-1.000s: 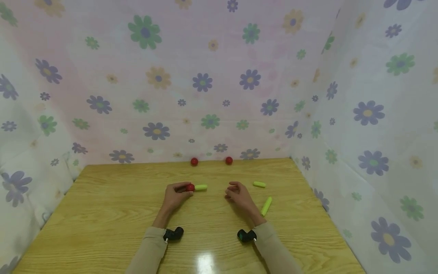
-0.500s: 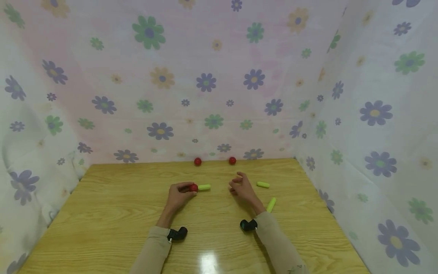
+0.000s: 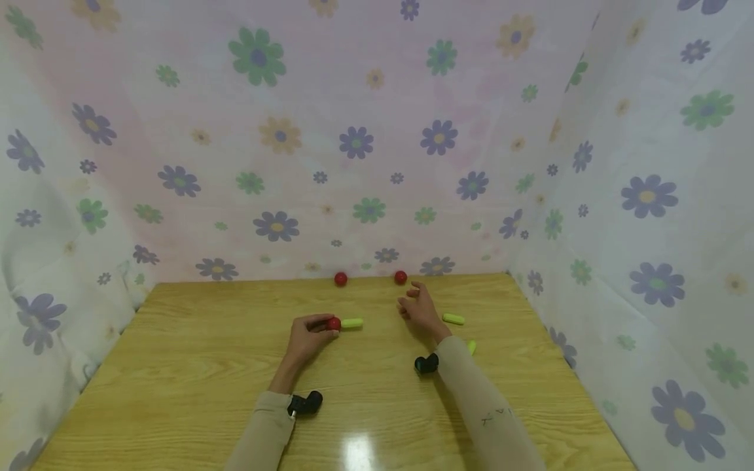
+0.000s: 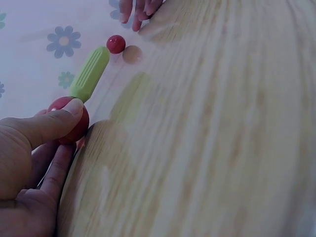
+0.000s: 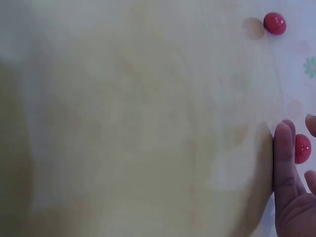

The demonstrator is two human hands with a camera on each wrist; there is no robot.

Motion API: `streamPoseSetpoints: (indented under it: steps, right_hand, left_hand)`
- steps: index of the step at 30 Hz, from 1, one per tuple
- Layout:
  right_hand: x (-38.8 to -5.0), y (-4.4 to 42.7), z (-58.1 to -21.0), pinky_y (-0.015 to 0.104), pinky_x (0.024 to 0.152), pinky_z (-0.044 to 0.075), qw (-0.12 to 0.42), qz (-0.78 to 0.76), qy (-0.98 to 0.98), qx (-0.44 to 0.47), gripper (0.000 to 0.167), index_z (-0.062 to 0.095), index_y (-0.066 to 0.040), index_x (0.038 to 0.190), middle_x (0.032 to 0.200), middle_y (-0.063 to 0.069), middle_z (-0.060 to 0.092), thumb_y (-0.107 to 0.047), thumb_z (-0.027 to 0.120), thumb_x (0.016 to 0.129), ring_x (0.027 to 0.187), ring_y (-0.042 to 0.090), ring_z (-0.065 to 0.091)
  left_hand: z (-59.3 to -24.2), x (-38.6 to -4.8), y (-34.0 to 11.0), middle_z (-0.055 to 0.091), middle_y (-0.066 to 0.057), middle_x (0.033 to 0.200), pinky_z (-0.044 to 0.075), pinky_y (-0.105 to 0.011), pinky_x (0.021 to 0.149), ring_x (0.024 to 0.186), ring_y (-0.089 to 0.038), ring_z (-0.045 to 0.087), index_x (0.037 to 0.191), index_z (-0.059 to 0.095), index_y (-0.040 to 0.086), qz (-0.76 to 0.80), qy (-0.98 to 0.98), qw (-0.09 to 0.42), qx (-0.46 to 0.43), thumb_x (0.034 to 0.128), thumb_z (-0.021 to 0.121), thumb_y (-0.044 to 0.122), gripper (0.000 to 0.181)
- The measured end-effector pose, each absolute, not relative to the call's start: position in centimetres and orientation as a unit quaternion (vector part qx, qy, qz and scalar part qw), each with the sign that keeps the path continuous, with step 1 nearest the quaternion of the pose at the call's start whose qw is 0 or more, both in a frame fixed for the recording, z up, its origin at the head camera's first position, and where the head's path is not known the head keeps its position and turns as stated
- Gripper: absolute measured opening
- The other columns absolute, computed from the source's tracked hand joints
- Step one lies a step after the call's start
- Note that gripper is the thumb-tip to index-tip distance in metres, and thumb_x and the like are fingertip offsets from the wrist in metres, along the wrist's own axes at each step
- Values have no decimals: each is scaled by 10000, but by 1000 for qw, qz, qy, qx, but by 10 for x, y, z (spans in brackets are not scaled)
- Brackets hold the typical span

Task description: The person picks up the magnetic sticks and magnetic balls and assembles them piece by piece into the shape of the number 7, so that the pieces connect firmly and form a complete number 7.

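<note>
The left hand (image 3: 308, 339) pinches a red ball (image 3: 334, 324) between thumb and fingers, low at the table. A light green stick (image 3: 352, 323) extends rightward from that ball; the left wrist view shows the ball (image 4: 76, 123) meeting the stick's (image 4: 91, 74) near end. The right hand (image 3: 422, 310) holds nothing, its fingers parted and slightly bent, just in front of a red ball (image 3: 400, 277) at the back edge. In the right wrist view that ball (image 5: 302, 148) shows beyond the fingers of the right hand (image 5: 291, 182), with a gap between thumb and fingers.
Another red ball (image 3: 340, 279) sits at the back edge, left of the first. One green stick (image 3: 453, 319) lies right of the right hand; another (image 3: 472, 347) is partly hidden by the right forearm. Flowered cloth (image 3: 306, 150) borders the wooden table (image 3: 194, 340).
The right hand has moved forward toward the back-edge red ball, and its forearm now covers more of the nearer green stick. The left hand keeps its hold on the ball.
</note>
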State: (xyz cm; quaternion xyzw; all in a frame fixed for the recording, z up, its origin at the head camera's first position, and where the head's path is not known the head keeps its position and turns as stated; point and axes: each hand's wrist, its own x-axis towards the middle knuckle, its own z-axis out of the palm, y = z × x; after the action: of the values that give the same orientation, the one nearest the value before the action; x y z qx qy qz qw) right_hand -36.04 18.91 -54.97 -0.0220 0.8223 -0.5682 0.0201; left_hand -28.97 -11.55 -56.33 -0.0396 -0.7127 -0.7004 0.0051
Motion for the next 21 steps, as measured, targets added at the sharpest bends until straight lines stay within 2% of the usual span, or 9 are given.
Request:
streamPoseSetpoints:
  steps: [2,4,8,10,13,15,18,21]
  right_hand:
    - [-368,190,-548,498,982,534,7,-542,840,-17,677,239,21,1566,1422,282,482,-151,609,1027,1113,382,643]
    - [-375,191,-546,488,983,528,-2,-526,851,-11,675,245,30,1565,1443,290,475,-155,606,1025,1102,381,649]
    - [-385,190,-544,377,820,582,0,-535,845,10,665,255,37,1560,1472,295,446,-139,601,1019,908,302,686]
    - [-389,189,-544,304,728,570,-2,-541,841,18,649,273,44,1551,1467,295,448,-125,599,1015,828,232,660]
    - [-393,187,-545,240,652,521,-4,-551,834,21,616,309,47,1531,1448,287,458,-108,600,1012,780,158,598]
    - [-395,185,-546,237,628,501,-4,-557,830,19,598,330,45,1520,1436,280,463,-103,605,1010,766,158,575]
    - [-399,182,-548,274,659,516,-12,-554,832,17,577,362,37,1505,1422,266,483,-121,619,1013,818,208,593]
    - [-401,180,-549,369,832,538,-29,-540,841,17,563,400,37,1489,1411,262,508,-157,633,1015,1028,297,608]
  left_hand:
    - [-563,-290,-115,678,-266,1225,582,-222,816,1117,-359,684,1180,725,-62,-699,-714,9,-43,812,803,-84,378]
    - [-562,-291,-114,680,-270,1221,583,-223,814,1120,-367,684,1180,724,-66,-700,-713,10,-43,809,803,-87,380]
    - [-563,-290,-115,690,-263,1215,579,-218,815,1127,-362,684,1182,728,-55,-700,-713,8,-38,802,811,-83,390]
    - [-563,-290,-115,691,-264,1214,577,-216,818,1128,-361,684,1184,728,-56,-699,-714,8,-38,805,813,-76,390]
    - [-563,-290,-116,694,-269,1204,577,-216,816,1120,-359,687,1179,728,-63,-695,-718,13,-38,810,814,-66,378]
    - [-563,-290,-116,696,-267,1197,576,-212,810,1108,-352,691,1178,728,-62,-692,-721,17,-38,810,816,-60,378]
    - [-562,-290,-116,697,-268,1194,576,-210,801,1100,-345,695,1183,725,-61,-690,-722,17,-39,814,814,-58,380]
    - [-561,-290,-115,691,-271,1205,580,-217,801,1111,-354,690,1201,717,-59,-696,-717,11,-42,820,803,-64,390]
